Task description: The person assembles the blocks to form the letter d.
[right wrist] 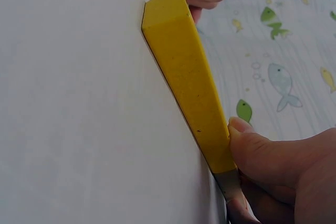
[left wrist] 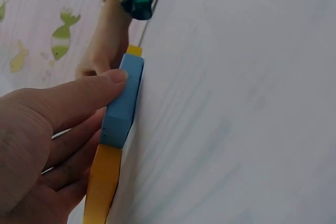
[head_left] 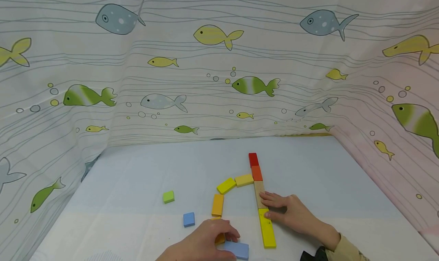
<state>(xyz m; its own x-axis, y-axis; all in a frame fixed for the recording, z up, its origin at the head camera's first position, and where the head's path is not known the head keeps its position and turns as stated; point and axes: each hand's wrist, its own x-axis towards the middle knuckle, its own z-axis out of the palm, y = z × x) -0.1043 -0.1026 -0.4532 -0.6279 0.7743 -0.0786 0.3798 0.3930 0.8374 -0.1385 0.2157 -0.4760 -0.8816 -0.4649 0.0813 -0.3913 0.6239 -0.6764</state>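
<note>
In the head view my left hand [head_left: 205, 238] pinches a light blue rectangular block [head_left: 238, 250], thumb on the near side and fingers beyond it. In the left wrist view this blue block [left wrist: 124, 100] meets the end of an orange block [left wrist: 102, 182]. My right hand [head_left: 295, 213] touches a straight row of blocks: its fingertips rest on a tan block [head_left: 259, 194], its thumb at the edge of a long yellow block [head_left: 267, 230]. Red [head_left: 253, 159] and orange-red [head_left: 257, 173] blocks continue the row. A curve of pale yellow [head_left: 244, 180], yellow [head_left: 226, 186] and orange [head_left: 217, 205] blocks branches leftward.
A small green block [head_left: 168, 197] and a small blue block [head_left: 189, 219] lie apart on the left of the white table surface [head_left: 137, 169]. Fish-patterned cloth [head_left: 205, 101] rises behind and at both sides. A dark object [head_left: 314, 254] sits by the right sleeve.
</note>
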